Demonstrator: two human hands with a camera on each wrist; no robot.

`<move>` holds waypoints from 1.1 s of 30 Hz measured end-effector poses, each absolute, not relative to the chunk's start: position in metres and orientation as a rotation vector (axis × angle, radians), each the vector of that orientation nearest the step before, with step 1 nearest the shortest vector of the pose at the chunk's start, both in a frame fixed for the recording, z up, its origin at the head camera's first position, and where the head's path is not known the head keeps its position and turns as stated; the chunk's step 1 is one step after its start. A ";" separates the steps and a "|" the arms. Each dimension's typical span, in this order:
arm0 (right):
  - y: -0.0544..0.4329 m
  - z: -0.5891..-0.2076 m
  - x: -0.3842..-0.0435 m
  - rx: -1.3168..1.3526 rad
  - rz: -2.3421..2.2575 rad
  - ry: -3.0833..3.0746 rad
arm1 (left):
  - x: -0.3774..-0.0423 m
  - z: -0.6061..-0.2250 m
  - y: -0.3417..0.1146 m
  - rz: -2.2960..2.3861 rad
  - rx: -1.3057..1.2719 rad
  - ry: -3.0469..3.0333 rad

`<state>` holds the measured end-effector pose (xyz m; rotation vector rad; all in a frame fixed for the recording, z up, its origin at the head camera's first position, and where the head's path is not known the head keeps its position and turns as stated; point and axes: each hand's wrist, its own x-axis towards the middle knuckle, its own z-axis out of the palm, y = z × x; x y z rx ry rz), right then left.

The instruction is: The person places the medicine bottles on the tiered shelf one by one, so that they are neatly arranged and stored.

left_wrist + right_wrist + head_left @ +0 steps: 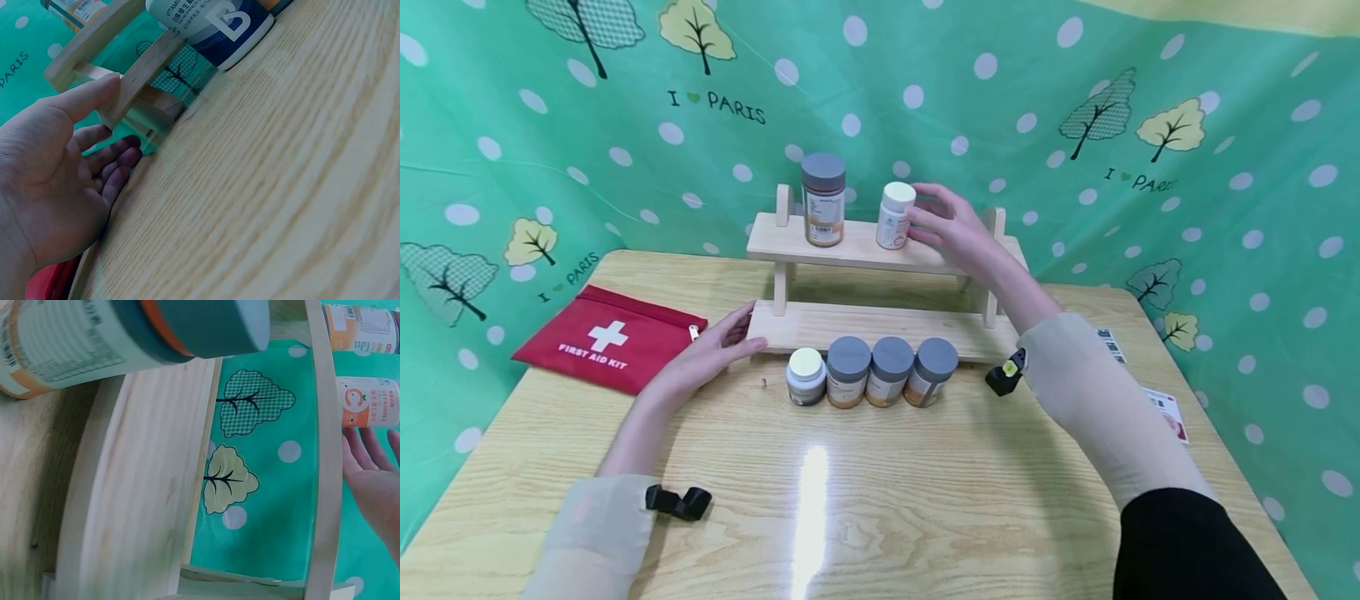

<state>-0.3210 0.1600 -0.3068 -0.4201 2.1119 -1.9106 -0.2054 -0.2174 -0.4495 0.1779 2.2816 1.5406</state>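
A two-tier wooden shelf (887,325) stands at the back of the table. My left hand (718,346) grips the left end of its lower board, thumb on top and a finger underneath in the left wrist view. On the upper board is a small white vitamin C bottle (894,218) with a white cap. My right hand (951,227) is at its right side; the fingertips touch or nearly touch it, rather straight in the right wrist view. Left of it stands a taller grey-capped bottle (824,204). Both bottles are upright.
In front of the shelf, a white-capped vitamin B bottle (807,379) and three grey-capped bottles (848,375) stand in a row. A red first aid kit pouch (617,333) lies at the left. Printed cards (1167,414) lie at the right, partly behind the right sleeve.
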 end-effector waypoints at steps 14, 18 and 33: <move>0.193 -0.331 -0.282 -0.482 -1.993 2.332 | -0.205 -0.449 -0.217 1.538 0.157 2.281; 0.199 -0.340 -0.265 -0.473 -2.107 2.349 | -0.205 -0.448 -0.216 1.540 0.152 2.270; 0.220 -0.384 -0.228 -0.592 -2.005 2.273 | -0.205 -0.449 -0.217 1.550 0.156 2.273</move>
